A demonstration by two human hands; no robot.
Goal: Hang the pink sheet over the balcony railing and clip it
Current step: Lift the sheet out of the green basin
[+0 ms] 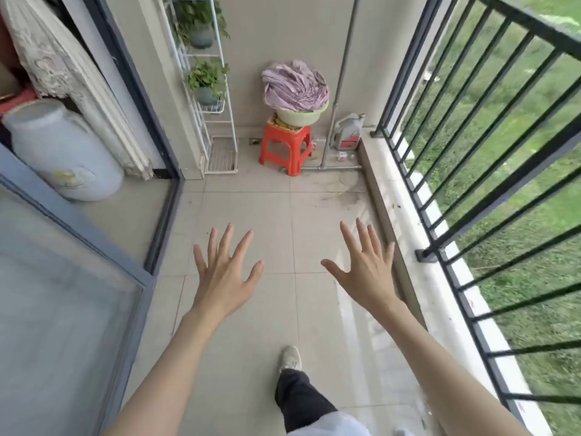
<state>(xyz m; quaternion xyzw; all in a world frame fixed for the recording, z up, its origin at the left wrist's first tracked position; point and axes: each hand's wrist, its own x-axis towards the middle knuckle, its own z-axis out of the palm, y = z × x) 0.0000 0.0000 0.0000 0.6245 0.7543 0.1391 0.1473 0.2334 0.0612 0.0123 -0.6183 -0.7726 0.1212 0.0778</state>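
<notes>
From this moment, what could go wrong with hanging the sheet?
The pink sheet is heaped in a basin perched on a small red stool; pulling it might tip both. The railing is open bars, so a slipped sheet may fall outside. No clips are visible.

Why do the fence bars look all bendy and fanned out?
In the head view, the wide-angle lens bends the railing bars outward toward the picture's edge; the grass beyond looks smeared, while both open hands, left hand and right hand, look fairly sharp in soft daylight.
</notes>
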